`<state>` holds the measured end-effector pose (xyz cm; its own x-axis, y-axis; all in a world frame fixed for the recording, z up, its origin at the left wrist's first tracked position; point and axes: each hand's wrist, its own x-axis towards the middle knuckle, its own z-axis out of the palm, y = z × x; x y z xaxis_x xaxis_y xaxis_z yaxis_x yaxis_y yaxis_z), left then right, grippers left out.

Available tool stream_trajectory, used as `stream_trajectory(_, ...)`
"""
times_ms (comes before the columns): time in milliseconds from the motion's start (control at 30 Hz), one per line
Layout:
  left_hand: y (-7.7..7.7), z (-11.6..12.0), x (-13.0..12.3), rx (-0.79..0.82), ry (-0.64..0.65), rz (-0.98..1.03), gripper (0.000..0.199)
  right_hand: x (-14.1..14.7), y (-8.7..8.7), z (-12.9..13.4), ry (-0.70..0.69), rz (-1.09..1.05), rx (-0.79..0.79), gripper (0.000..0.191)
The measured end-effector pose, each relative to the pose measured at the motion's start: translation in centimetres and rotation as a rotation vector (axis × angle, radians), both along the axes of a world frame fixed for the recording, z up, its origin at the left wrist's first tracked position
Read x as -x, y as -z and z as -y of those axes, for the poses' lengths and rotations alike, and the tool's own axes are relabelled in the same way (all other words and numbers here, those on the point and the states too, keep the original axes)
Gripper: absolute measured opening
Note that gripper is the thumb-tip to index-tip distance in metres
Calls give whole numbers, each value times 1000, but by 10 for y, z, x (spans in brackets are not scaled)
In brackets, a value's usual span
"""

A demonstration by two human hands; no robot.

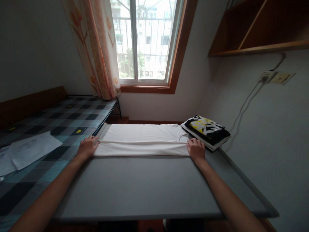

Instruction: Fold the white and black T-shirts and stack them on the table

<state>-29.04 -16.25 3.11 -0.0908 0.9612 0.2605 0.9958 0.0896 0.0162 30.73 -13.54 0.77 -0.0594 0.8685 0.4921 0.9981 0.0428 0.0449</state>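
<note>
A white garment lies across the far part of the grey table, its near side folded over in a long strip. At the strip's left end, my left hand has its fingers closed on the cloth. My right hand grips the strip's right end, fingers curled at the edge. Just beyond my right hand is a folded black garment with yellow and white print, stacked on something white.
A bed with a checked cover stands along the left, with paper sheets on it. Behind are a curtain and a window. A shelf and a socket with cords are on the right wall.
</note>
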Motion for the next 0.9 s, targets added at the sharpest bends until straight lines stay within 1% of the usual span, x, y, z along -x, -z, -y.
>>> stream_trajectory(33,2,1,-8,-59,45,-16,41,9,0,4,-60,5,-22,30)
stream_trajectory(67,4,1,-18,-97,118,-15,42,20,0,7,-142,-3,-20,32)
stream_trajectory(100,7,2,-29,-107,211,0,43,31,1,10,-235,-12,1,34)
stream_trajectory(167,13,2,-56,-61,421,42,44,53,6,13,-399,-17,77,40)
stream_trajectory(233,20,1,-81,24,563,61,46,69,11,13,-469,-1,167,48)
stream_trajectory(300,27,0,-98,108,612,56,49,73,16,10,-461,15,246,53)
stream_trajectory(333,29,-1,-102,140,610,51,51,71,18,7,-442,20,277,55)
stream_trajectory(400,33,-4,-102,172,576,50,54,58,21,2,-392,28,325,58)
stream_trajectory(467,35,-8,-92,177,519,55,57,40,22,-2,-330,34,358,60)
stream_trajectory(533,36,-12,-81,166,435,52,60,23,24,-3,-270,34,383,61)
stream_trajectory(600,36,-15,-72,154,352,41,63,12,25,-4,-233,29,398,61)
stream_trajectory(667,37,-14,-68,147,299,27,65,8,25,-2,-218,24,402,61)
stream_trajectory(767,37,-5,-67,161,280,3,67,7,25,0,-216,25,406,61)
stream_trajectory(900,33,13,-64,194,308,-13,70,5,25,3,-246,34,418,60)
